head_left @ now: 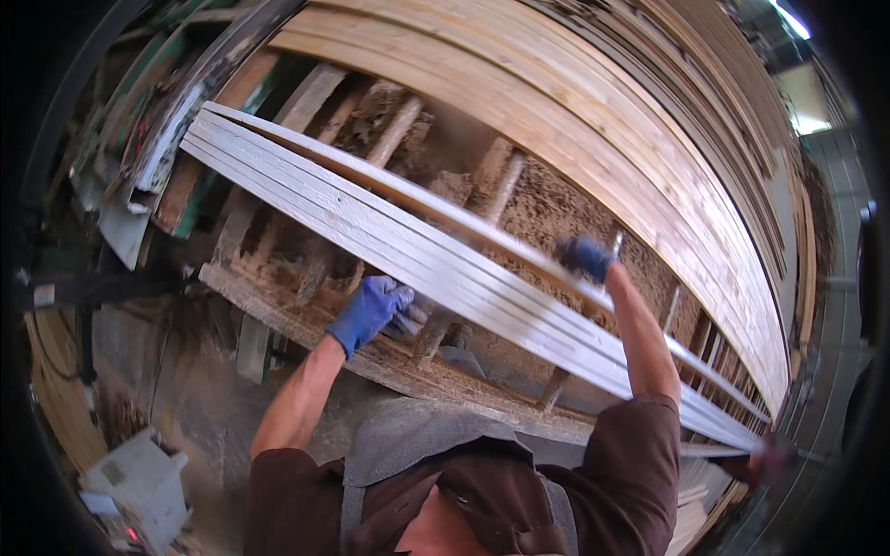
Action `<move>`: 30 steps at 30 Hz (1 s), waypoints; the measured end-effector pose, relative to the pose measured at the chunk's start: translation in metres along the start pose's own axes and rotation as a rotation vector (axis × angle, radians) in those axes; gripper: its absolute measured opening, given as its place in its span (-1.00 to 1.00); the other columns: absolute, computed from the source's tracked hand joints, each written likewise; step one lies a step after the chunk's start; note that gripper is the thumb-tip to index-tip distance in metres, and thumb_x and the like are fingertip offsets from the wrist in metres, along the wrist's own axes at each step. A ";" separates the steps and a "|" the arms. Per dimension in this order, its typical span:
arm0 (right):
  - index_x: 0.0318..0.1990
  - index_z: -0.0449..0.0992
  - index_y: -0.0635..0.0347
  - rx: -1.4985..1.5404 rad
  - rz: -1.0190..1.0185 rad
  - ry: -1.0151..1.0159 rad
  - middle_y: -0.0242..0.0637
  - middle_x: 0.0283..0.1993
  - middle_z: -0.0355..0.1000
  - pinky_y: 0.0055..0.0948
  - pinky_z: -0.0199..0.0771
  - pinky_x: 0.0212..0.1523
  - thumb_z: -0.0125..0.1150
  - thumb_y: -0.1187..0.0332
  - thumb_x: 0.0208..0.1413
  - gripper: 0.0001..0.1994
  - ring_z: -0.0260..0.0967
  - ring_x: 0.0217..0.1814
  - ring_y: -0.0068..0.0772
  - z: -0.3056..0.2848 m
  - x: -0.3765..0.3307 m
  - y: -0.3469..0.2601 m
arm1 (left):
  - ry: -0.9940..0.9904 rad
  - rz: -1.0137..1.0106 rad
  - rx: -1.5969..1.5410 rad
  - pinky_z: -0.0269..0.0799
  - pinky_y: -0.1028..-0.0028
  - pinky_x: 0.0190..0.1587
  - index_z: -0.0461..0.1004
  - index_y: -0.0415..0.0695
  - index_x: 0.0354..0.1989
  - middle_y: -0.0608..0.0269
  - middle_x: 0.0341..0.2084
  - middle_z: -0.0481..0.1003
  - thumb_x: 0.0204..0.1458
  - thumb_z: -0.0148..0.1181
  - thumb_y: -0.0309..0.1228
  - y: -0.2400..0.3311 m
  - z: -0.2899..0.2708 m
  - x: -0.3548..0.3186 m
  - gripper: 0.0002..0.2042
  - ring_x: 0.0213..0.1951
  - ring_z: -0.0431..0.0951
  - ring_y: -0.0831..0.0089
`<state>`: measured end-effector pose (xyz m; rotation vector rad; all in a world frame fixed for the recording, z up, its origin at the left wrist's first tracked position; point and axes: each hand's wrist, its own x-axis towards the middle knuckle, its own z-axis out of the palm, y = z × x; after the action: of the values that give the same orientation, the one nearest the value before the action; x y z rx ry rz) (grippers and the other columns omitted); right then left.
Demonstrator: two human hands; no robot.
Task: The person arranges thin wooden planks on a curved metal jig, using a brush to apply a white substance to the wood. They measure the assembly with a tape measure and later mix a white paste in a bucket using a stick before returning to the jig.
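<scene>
Several long white-coated boards [371,241] lie side by side diagonally across a frame of metal rollers. Along their far side runs another white-edged board [445,213], standing apart from them at the middle and tilted. My left hand [375,310], in a blue work glove with grey fingers, is at the near edge of the boards; its fingers are loosely bent and partly apart, holding nothing I can see. My right hand [586,257], in a dark blue glove, is above the far board's edge, smeared by motion. Its fingers cannot be made out.
Bare wooden planks [556,111] lie beyond the rollers [505,190], with stacked darker boards farther back. Sawdust [556,208] covers the ground between the rollers. A wooden rail [278,310] borders the near side. At lower left stands a grey box [139,482] with a red light.
</scene>
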<state>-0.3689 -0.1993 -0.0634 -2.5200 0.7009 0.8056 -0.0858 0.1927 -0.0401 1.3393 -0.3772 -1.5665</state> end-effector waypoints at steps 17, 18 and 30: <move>0.15 0.41 0.22 2.061 0.254 0.524 -0.23 0.05 0.51 -0.23 0.52 -0.02 0.11 0.16 0.28 -0.59 0.48 0.03 -0.23 0.200 -0.167 -0.159 | -0.019 0.237 -1.085 0.12 -0.04 0.31 0.16 0.04 0.39 0.19 0.35 0.20 -0.15 -0.08 0.54 -0.025 -0.062 0.068 0.02 0.29 0.21 0.03; 0.15 0.42 0.18 2.353 0.187 0.597 -0.23 0.06 0.49 -0.17 0.47 0.07 0.16 0.15 0.24 -0.59 0.45 0.09 -0.18 0.197 -0.157 -0.154 | -0.152 0.348 -1.007 0.11 -0.04 0.32 0.16 0.04 0.39 0.18 0.34 0.21 -0.17 -0.08 0.55 -0.029 -0.069 0.075 0.04 0.29 0.21 0.03; 0.18 0.37 0.15 1.448 -0.016 1.053 -0.19 0.12 0.45 -0.09 0.40 0.19 0.26 0.23 0.13 -0.53 0.37 0.19 -0.12 0.162 -0.038 -0.064 | 0.053 0.296 -0.819 -0.14 -0.24 0.35 0.04 0.12 0.44 0.20 0.44 -0.03 -0.17 -0.05 0.54 0.054 -0.035 0.170 0.04 0.41 -0.04 0.01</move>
<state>-0.4272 -0.0534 -0.1481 -1.3341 0.9920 -0.9192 -0.0103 0.0415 -0.1060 0.6463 0.1063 -1.2218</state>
